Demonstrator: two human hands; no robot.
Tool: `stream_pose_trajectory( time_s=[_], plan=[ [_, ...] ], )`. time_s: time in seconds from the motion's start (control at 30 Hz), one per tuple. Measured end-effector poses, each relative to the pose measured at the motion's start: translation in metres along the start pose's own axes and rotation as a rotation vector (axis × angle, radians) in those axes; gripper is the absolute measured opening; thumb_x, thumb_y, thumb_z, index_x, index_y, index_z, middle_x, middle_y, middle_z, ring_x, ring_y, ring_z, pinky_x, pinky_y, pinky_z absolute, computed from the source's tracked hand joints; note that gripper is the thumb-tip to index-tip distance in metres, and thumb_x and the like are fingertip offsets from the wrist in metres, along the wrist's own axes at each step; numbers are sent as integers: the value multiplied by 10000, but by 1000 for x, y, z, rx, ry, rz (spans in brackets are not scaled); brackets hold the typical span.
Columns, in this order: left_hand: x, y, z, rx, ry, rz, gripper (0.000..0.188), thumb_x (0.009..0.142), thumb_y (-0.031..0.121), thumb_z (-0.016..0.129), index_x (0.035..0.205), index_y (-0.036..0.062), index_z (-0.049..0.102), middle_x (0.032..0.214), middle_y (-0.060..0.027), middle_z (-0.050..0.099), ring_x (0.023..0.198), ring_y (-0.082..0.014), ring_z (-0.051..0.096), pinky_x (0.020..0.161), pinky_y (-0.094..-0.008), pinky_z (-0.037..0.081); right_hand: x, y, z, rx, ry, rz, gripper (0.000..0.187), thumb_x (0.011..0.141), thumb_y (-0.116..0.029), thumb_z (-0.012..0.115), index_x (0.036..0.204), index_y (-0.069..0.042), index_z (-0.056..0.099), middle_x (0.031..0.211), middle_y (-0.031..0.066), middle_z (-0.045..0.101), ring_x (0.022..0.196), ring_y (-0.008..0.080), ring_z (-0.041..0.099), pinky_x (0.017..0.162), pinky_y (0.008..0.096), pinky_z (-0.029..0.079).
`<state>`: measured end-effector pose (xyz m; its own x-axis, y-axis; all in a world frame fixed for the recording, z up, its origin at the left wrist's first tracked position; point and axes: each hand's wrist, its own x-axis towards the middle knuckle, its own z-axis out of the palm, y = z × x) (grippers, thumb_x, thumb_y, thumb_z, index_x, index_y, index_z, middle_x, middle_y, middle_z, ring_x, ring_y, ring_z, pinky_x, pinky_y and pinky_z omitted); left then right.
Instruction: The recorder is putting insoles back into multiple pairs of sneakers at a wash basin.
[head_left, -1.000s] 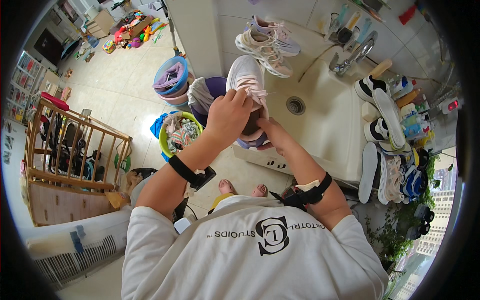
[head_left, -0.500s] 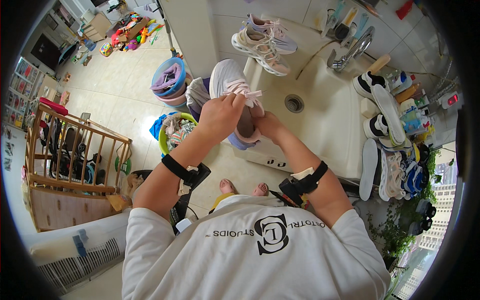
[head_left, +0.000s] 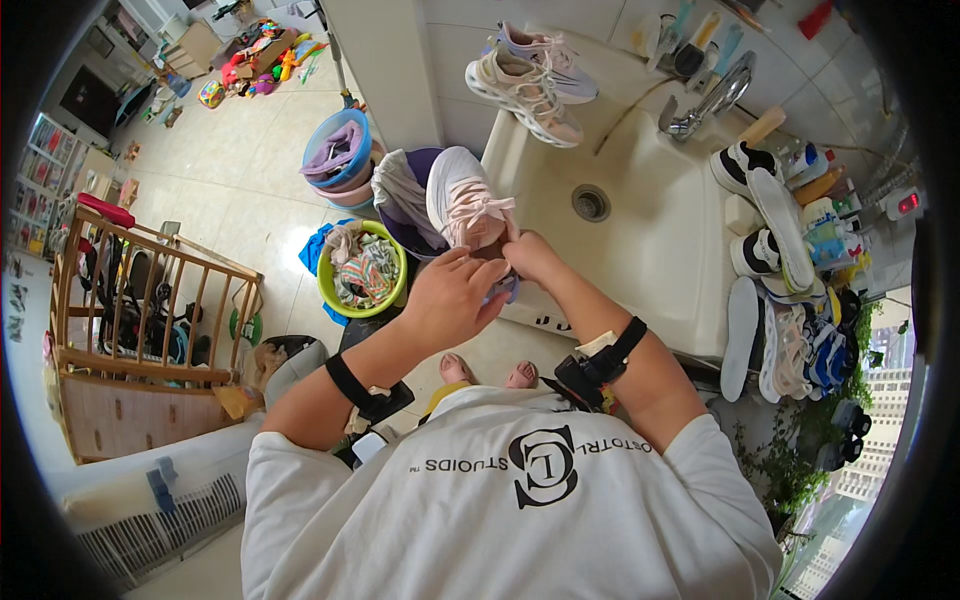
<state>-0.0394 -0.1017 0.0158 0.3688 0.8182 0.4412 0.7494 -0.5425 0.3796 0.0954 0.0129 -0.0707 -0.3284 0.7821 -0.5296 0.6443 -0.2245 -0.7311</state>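
Note:
A white sneaker [head_left: 455, 190] with pink laces is tilted between my hands at the sink's left edge, toe pointing away. My right hand [head_left: 533, 257] is closed on the right side of its opening. At the heel end, my left hand [head_left: 452, 298] has its fingers over the opening and its thumb apart from them, around the heel edge. Most of the heel and the inside of the shoe are hidden by my fingers. A pair of pale sneakers [head_left: 522, 98] rests on the sink's far left corner.
The white sink [head_left: 650, 270] has a chrome faucet [head_left: 708, 100]. Shoes and insoles [head_left: 742, 335] crowd its right side. A purple bucket [head_left: 400, 215], a green basin [head_left: 323, 280] of laundry and stacked basins [head_left: 322, 185] stand left. Farther left is a wooden crib [head_left: 150, 300].
My left hand has let go near the laces and moved down toward the heel. The sneaker has shifted slightly down, its laces now uncovered. My right hand stays at its side.

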Motion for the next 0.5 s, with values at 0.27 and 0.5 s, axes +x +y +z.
stream_pose_trajectory(
  time_s=[0.27, 0.5],
  plan=[
    [19, -2, 9, 287, -458, -108, 462, 649, 302, 683, 959, -20, 564, 858, -126, 596, 919, -270, 564, 1021, -399, 224, -4, -5, 2, -96, 41, -61, 347, 670, -175, 470, 899, 45, 611, 922, 275, 586, 884, 393, 569, 793, 406, 441],
    [14, -5, -3, 324, -109, 4, 471, 589, 401, 713, 831, 17, 589, 961, -102, 566, 979, -247, 507, 945, -423, 282, -9, -5, -1, -274, 27, -133, 351, 689, -192, 452, 912, 28, 609, 942, 269, 582, 904, 395, 561, 810, 410, 437]
  ],
)
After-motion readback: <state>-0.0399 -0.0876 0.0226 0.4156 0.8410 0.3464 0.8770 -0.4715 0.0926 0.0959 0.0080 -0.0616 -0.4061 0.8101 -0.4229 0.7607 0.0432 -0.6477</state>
